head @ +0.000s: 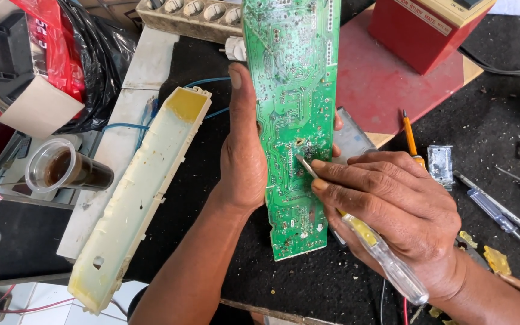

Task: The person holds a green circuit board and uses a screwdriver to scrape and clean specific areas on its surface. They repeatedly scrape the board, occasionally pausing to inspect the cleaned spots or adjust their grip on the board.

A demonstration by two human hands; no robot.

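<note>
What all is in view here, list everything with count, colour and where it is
circuit board: one, green, upright at centre, held
screwdriver: one, clear handle with yellow, tip on the board
plastic tray: one, cream-yellow, long, left of the board
cup: one, clear with dark drink, far left
box: one, red, top right
power strip: one, beige, top
loose screwdrivers: several, right edge
left hand: grips the board's left edge
right hand: holds the screwdriver

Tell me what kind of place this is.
Probably an electronics repair bench: a left hand holds a bare green circuit board, the right hand works a screwdriver on it, with spare screwdrivers lying nearby.
</note>
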